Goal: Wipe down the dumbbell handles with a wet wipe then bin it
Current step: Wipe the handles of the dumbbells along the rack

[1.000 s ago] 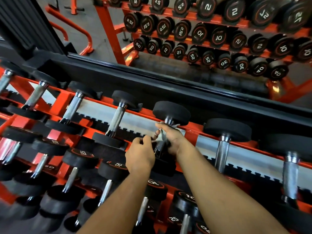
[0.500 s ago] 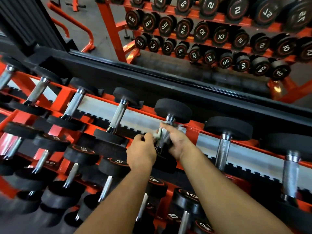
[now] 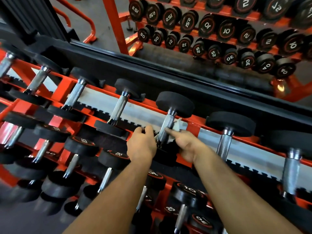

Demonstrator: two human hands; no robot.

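Two hands are working at one dumbbell handle [image 3: 166,128] near the middle of the frame, on the top tier of the orange rack [image 3: 190,125]. Half a second ago the right hand was wrapped over that handle with the wet wipe bunched under the palm; now the right hand [image 3: 186,144] is sitting lower and to the right of the steel, its fingers [image 3: 170,132] reaching out toward the handle rather than closing round it, so more bare knurled metal is showing. The wet wipe [image 3: 177,124] is lying against the right side of the handle, a pale crumpled scrap poking up just above the right fingers; whether they are pinching it is blurred and I cannot tell. The left hand [image 3: 141,144] is sitting just left of the handle's lower end, as it was before, its fingers curled and seeming to pinch a small pale edge at the base of the handle, though the blur is hiding the contact. Neighbouring dumbbells [image 3: 119,108] are resting untouched along the same tier, and the mirror [image 3: 219,48] in the upper right of the frame is reflecting numbered weights.
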